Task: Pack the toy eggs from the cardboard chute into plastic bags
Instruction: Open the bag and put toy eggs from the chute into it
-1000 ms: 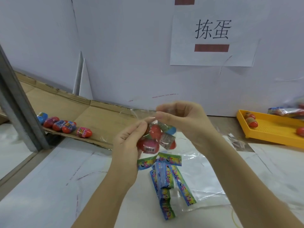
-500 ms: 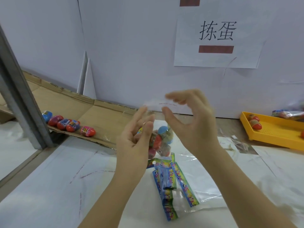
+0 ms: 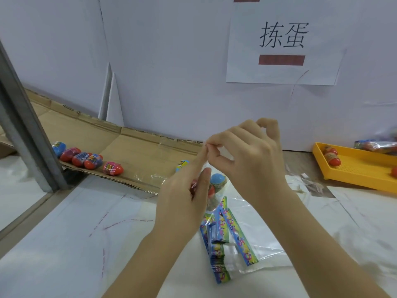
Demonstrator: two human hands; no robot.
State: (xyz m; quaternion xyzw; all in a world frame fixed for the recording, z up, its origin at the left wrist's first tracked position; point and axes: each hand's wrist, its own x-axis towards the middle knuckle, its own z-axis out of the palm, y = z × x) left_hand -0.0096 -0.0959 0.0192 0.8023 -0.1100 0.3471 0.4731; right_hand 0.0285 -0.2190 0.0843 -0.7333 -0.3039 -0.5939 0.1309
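A clear plastic bag (image 3: 216, 197) with several toy eggs hangs in front of me, a blue egg (image 3: 218, 179) on top. My right hand (image 3: 247, 160) pinches the bag's top edge between thumb and forefinger. My left hand (image 3: 184, 190) is at the bag's left side, its forefinger reaching up to the same edge. The cardboard chute (image 3: 133, 151) slopes down from the left. Along its lower lip lie a blue egg (image 3: 58, 147), several red eggs (image 3: 87, 160) and a pink one (image 3: 112, 168). Another blue egg (image 3: 182, 164) shows just behind my left hand.
A stack of colourful header cards (image 3: 217, 244) and flat clear bags (image 3: 264, 239) lies on the white table under my hands. A yellow tray (image 3: 354, 168) at the right holds eggs and a packed bag. A grey metal post (image 3: 23, 125) stands at the left.
The bag of eggs has dropped lower between my hands. My right hand went from spread fingers to a pinch on the bag's top, and my left forefinger rose to meet it.
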